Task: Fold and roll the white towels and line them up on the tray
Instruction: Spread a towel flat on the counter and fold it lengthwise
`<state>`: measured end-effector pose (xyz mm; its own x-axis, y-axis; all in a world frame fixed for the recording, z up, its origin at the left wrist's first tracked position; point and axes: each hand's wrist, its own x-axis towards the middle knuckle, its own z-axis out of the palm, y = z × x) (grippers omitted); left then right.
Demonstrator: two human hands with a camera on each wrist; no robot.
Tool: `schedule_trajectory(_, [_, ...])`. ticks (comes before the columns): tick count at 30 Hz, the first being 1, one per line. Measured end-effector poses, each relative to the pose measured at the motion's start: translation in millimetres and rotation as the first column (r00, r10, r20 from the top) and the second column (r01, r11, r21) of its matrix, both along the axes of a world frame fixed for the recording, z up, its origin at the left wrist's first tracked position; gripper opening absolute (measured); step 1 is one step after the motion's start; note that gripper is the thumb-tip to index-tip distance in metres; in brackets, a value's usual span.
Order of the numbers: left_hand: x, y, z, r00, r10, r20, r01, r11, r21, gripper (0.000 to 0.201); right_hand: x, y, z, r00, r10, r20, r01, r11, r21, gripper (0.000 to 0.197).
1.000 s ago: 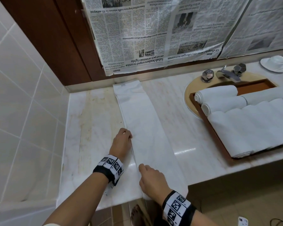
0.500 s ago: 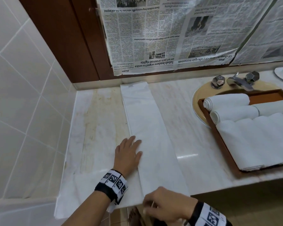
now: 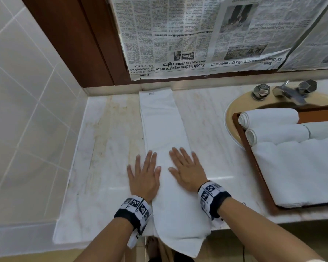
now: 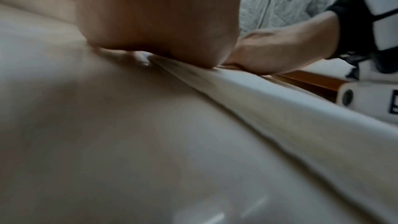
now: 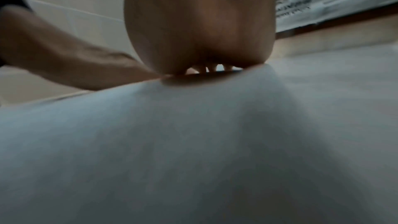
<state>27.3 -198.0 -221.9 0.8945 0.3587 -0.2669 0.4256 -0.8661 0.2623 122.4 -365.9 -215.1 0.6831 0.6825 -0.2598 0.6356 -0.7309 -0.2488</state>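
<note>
R hand (image 5: 198, 28) flat on towel (image 5: 193, 142)

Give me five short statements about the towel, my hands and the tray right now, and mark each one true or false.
1. Both hands lie flat with straight fingers on the long folded towel. True: left hand, right hand.
2. The towel on the counter is already rolled up. False: it lies flat as a long strip, its near end hanging over the counter edge.
3. Rolled towels lie in the wooden tray. True.
4. The tray stands left of the hands. False: it is to their right, over the sink.
5. The right hand pinches a towel corner. False: it presses down open.
</note>
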Motion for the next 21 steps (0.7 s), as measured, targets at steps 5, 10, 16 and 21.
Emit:
schedule_trajectory(5, [-10,11,9,0.986,0.17,0.006,-0.169,0.984,-0.048,0.058,13,-30,2,0.971,-0.24,0.009,0.24,0.971,0.009,0.061])
schedule_trajectory(10, [-6,-23,6,0.998,-0.055,0.013,0.056,0.998,-0.038,0.063,-35,-19,-9,0.994,0.058,0.093,-0.065,0.996,0.066,0.058])
schedule_trajectory(16, [-5,-18,-1,0.999,-0.039,0.004,0.039,0.999,0.028,0.061,-17,-30,-11,0.997,-0.069,0.027,0.069,0.997,-0.017,0.065])
schedule_trajectory(21, [22,2,2,0.999,-0.05,-0.008,0.05,0.999,0.009,0.062,4,-14,-10,0.995,-0.099,-0.017,0.099,0.995,0.027,0.072])
